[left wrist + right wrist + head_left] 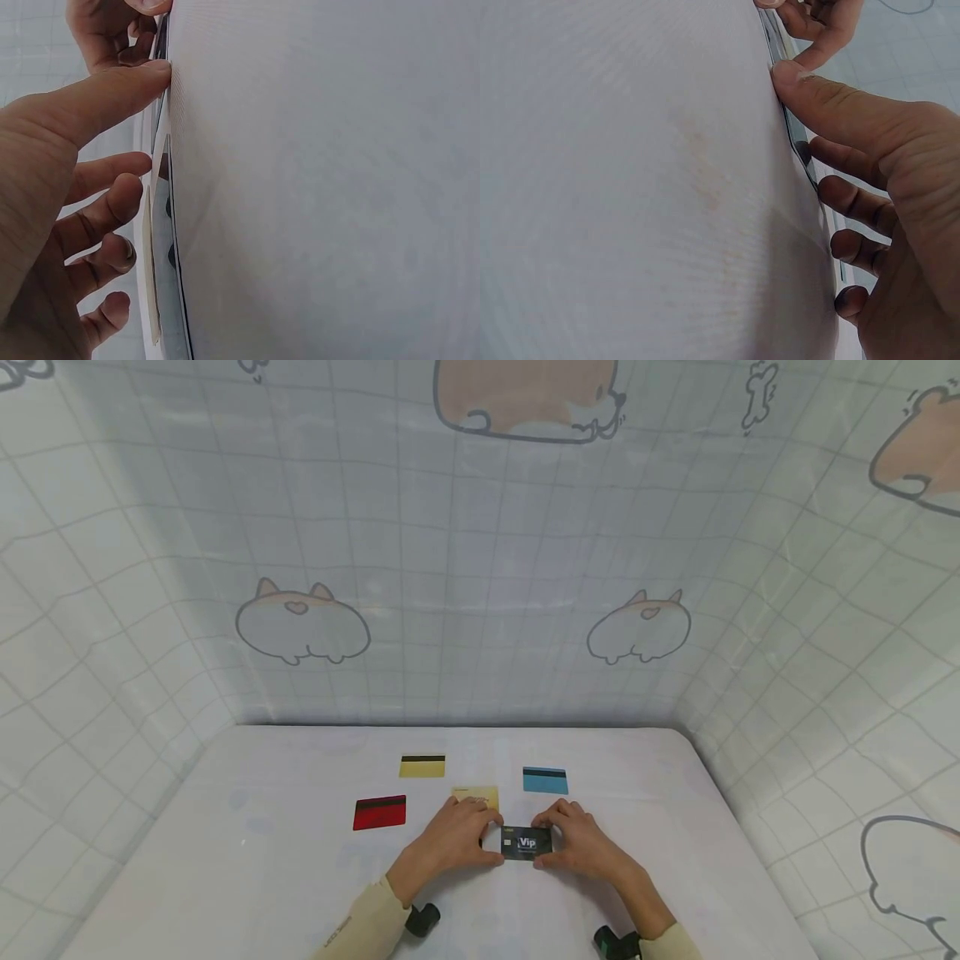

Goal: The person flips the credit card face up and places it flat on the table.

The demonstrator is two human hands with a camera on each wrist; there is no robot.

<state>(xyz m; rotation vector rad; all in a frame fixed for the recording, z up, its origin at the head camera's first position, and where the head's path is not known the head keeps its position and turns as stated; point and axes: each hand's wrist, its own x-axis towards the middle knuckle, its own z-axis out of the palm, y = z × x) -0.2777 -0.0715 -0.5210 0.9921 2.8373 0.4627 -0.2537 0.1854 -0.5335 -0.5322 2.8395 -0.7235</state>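
Observation:
A black card marked "Vip" (527, 843) lies face up on the white table (285, 877), between the two hands. My left hand (456, 837) holds its left end, with the thumb at the near corner and a finger at the far corner. My right hand (581, 845) grips the right end the same way. Just beyond the left hand is a pale yellow card (480, 795), partly covered by its fingers. In the left wrist view, a card with a shiny face (166, 255) sits beneath the loosely bent other fingers; most of it is hidden in the head view.
A red card (379, 813) lies to the left. Farther back are a yellow card with a dark stripe (422, 767) and a blue striped card (545, 780). Patterned sheeting (480, 568) rises behind the table and along both sides. Black wrist cameras (423, 920) hang below the wrists.

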